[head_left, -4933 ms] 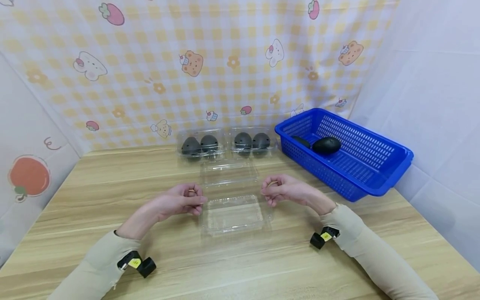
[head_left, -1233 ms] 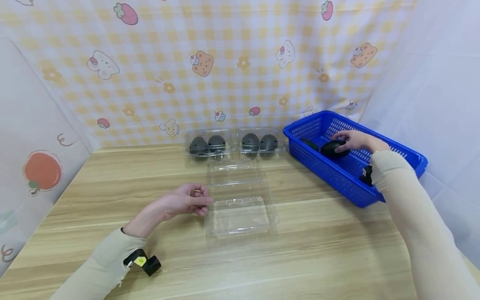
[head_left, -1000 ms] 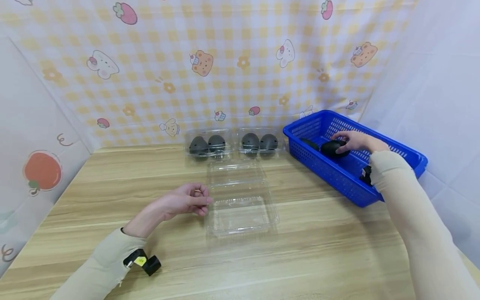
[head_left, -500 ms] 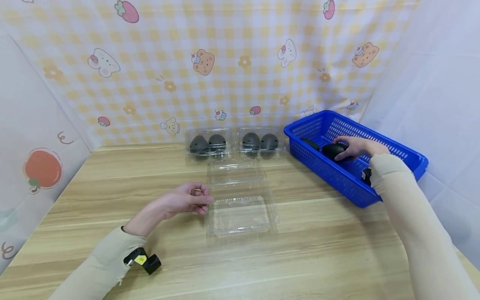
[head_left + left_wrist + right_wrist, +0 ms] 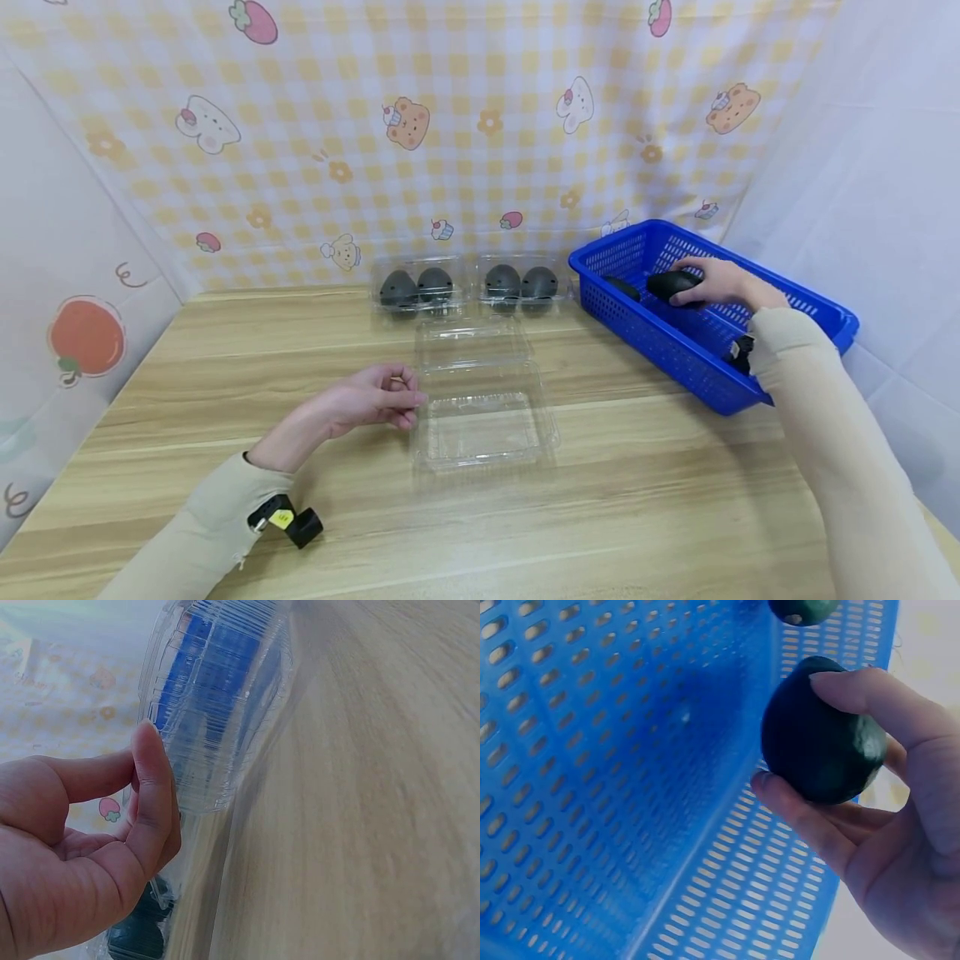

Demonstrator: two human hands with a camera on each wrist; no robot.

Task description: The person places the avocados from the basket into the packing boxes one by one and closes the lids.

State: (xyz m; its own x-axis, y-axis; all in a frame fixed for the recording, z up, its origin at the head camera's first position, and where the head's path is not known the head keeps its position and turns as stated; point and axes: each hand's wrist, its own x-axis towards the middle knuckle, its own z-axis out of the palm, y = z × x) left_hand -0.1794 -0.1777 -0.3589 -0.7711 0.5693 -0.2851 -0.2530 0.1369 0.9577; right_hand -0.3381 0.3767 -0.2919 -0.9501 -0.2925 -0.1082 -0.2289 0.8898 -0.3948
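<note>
My right hand (image 5: 722,282) grips a dark green avocado (image 5: 664,285) inside the blue basket, thumb on one side and fingers on the other. In the right wrist view this avocado (image 5: 817,739) appears lifted off the basket's floor. A second avocado (image 5: 622,288) lies by the basket's left wall. At the middle of the table an open clear plastic clamshell box (image 5: 482,427) lies with its lid (image 5: 472,342) folded back and nothing in it. My left hand (image 5: 367,400) pinches the box's left rim between thumb and fingers, as the left wrist view also shows.
The blue perforated basket (image 5: 660,343) stands at the right, turned at an angle. Two closed clamshell boxes, the left one (image 5: 417,287) and the right one (image 5: 522,285), each holding two avocados, stand at the back against a checked curtain (image 5: 465,167).
My right hand has left the box's right edge, reached into the basket, taken hold of an avocado and raised it slightly. The left hand has stayed on the box's rim.
</note>
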